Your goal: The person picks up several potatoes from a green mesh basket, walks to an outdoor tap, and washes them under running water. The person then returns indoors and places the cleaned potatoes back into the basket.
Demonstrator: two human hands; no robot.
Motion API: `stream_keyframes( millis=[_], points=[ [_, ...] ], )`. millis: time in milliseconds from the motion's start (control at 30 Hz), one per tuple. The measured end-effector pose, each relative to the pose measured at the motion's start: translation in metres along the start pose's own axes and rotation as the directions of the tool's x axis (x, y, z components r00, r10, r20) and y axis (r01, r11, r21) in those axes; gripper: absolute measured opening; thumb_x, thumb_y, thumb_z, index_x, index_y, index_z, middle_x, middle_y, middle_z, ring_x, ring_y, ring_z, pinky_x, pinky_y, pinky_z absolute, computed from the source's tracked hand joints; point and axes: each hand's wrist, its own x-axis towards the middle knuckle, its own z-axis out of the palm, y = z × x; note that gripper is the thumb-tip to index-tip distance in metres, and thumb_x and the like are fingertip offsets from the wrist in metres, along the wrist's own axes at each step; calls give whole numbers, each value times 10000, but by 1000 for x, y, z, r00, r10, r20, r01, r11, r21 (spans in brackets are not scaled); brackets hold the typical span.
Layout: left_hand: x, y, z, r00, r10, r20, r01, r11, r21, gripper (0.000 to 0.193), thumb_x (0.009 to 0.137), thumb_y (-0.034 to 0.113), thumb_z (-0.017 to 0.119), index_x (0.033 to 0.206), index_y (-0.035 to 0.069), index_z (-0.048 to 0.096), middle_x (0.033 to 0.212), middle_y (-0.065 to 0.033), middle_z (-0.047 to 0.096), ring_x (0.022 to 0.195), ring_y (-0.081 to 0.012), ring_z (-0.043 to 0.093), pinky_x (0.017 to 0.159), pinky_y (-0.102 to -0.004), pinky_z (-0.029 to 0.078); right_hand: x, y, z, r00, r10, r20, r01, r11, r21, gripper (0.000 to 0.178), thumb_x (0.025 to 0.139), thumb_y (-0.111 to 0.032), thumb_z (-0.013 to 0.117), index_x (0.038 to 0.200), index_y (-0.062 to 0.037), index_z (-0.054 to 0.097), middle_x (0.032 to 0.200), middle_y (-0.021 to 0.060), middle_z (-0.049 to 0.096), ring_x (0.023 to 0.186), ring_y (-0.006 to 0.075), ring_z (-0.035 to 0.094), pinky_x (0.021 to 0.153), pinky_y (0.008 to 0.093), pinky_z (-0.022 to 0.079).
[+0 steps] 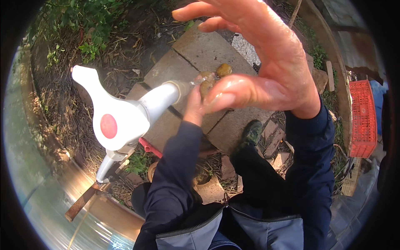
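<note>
A white plastic tap (pixel 121 121) with a red disc on its lever stands at the left. Water runs from its spout over my left hand (pixel 194 107), which cups small yellow-brown, potato-like lumps (pixel 223 69) beneath the outlet. My right thumb covers much of that hand and part of the lumps. Close to the camera, my right hand (pixel 271 62) is raised wet, fingers apart and curved, with nothing seen in it. It appears above and to the right of the left hand.
Grey paving slabs (pixel 166 129) lie below my hands. A red plastic crate (pixel 362 118) stands at the far right. Green plants (pixel 93 29) and dry stalks fill the upper left. Broken bricks (pixel 275 141) lie near my foot, and a wooden stick (pixel 81 203) is below the tap.
</note>
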Motion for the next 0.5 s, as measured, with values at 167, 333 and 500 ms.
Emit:
stream_keyframes(
  millis=[167,333,500],
  points=[
    [-4,10,-4,1000,-1,-11,1,1000,11,380,937,241,544,1255,33,525,1091,-112,632,935,-217,630,747,-321,518,34,-16,23,937,-54,345,132,969,-209,423,684,-260,781,1009,-18,661,942,115,668,823,280,629,677,346,520],
    [-6,17,-7,1000,9,-8,-9,996,86,389,932,246,555,1255,31,532,1084,-109,638,933,-211,631,754,-318,515,37,-16,33,954,-220,202,249,960,-131,351,720,-243,766,967,-13,669,861,100,671,755,263,632,623,340,518],
    [4,24,-6,995,89,-34,-77,959,274,397,928,251,566,1256,29,539,1077,-107,644,930,-206,632,761,-315,513,34,-18,39,954,-224,200,254,957,-139,329,758,-242,743,984,-16,665,859,95,673,759,236,634,630,327,518]
  ],
)
